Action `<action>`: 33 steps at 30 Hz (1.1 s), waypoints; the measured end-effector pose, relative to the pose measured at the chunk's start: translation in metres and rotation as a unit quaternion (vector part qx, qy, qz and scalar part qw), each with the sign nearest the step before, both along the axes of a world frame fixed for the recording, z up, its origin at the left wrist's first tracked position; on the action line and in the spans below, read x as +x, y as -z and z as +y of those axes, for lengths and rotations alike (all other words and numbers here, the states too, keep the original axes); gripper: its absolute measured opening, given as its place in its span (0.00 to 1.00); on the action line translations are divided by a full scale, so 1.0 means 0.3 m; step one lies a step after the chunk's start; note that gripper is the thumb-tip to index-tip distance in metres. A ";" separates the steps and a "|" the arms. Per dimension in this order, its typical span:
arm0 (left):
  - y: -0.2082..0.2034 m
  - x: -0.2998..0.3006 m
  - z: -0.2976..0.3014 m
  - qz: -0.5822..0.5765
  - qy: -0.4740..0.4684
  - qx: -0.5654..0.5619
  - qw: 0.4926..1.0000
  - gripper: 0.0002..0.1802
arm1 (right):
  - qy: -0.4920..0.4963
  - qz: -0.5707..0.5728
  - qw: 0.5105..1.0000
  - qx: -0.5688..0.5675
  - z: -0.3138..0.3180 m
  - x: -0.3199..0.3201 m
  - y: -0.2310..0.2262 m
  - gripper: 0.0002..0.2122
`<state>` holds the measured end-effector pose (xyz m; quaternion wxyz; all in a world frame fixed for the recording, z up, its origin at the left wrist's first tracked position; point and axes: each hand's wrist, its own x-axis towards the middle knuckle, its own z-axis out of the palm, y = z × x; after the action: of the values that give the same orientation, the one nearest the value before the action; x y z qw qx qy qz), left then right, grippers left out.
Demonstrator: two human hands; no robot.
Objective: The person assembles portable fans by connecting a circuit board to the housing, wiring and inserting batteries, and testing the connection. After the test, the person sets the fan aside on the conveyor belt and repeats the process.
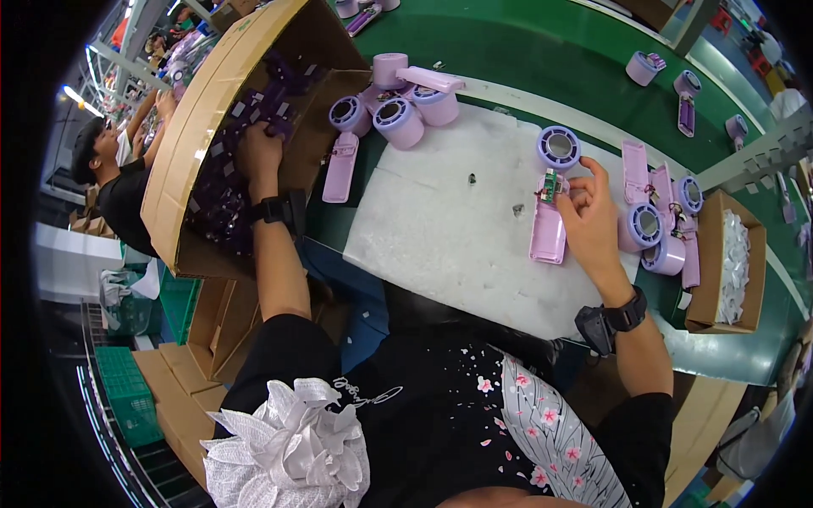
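Note:
My right hand (590, 222) is closed at the opened handle of a pink handheld fan (549, 233) on the white foam mat (432, 203). Thumb and fingers pinch near its small green circuit board (550, 186), and the index finger reaches up beside the round purple-rimmed head (559, 147). At the left, my left hand (259, 154) is inside a tilted cardboard box (203, 93), among many dark purple plastic parts (222, 199). Its fingers look curled against the pile; the tips are partly hidden, and what they grip cannot be made out.
Several pink fans with opened handles (398, 123) stand beyond the mat's left corner. More opened fans (663, 224) lie to its right, next to a cardboard box (754, 288) of white packets. Farther fans (641, 68) sit on the green conveyor belt (525, 51). A co-worker (118, 178) is at the far left.

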<state>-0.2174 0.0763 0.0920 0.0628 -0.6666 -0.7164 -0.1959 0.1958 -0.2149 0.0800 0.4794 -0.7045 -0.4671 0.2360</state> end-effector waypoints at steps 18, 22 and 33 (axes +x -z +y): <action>-0.217 0.765 -0.523 -0.182 0.647 0.049 0.739 0.16 | -0.118 -0.270 0.907 0.299 0.011 0.046 -0.052 0.25; -0.158 0.882 -0.564 -0.200 0.691 0.016 0.695 0.19 | -0.181 -0.246 0.920 0.247 0.041 0.073 0.003 0.20; -0.025 1.025 -0.536 -0.250 0.566 -0.249 0.745 0.25 | 0.078 -0.008 0.988 0.131 0.075 0.115 0.017 0.10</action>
<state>0.0902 -0.0846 0.0996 -0.4093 -0.8688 -0.2211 -0.1693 0.2304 -0.1924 0.0748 0.5812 -0.6715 -0.4413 0.1289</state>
